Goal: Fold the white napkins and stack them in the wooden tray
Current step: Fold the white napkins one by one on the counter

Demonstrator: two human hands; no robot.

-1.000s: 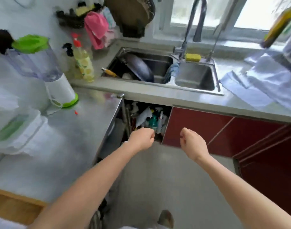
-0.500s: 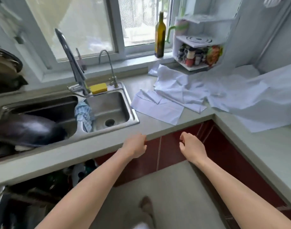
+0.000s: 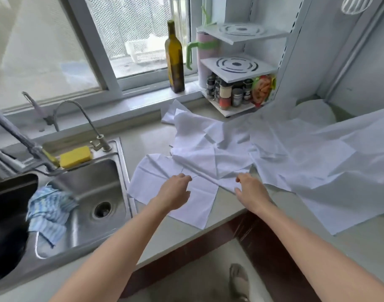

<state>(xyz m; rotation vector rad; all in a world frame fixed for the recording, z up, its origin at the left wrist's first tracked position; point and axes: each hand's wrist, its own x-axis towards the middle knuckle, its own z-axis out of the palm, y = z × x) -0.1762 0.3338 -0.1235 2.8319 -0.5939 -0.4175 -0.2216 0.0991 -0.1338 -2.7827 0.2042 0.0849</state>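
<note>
Several white napkins (image 3: 274, 153) lie unfolded and rumpled in a heap across the corner of the pale countertop (image 3: 186, 234). One flat napkin (image 3: 199, 205) lies nearest the sink, its corner over the front edge area. My left hand (image 3: 175, 192) hovers over this flat napkin with fingers loosely curled, holding nothing. My right hand (image 3: 250, 188) reaches over the near edge of the heap, fingers relaxed and spread, not clearly gripping. No wooden tray is in view.
A steel sink (image 3: 88, 192) with a blue striped cloth (image 3: 49, 210) and yellow sponge (image 3: 75, 156) sits left. A dark oil bottle (image 3: 174, 59) stands on the windowsill. A white spice rack (image 3: 237, 83) stands in the corner. Red cabinet fronts (image 3: 252, 247) run below.
The view swung right from the steel worktop and sink to the napkin corner. Both hands moved forward from in front of the cabinets to above the napkins.
</note>
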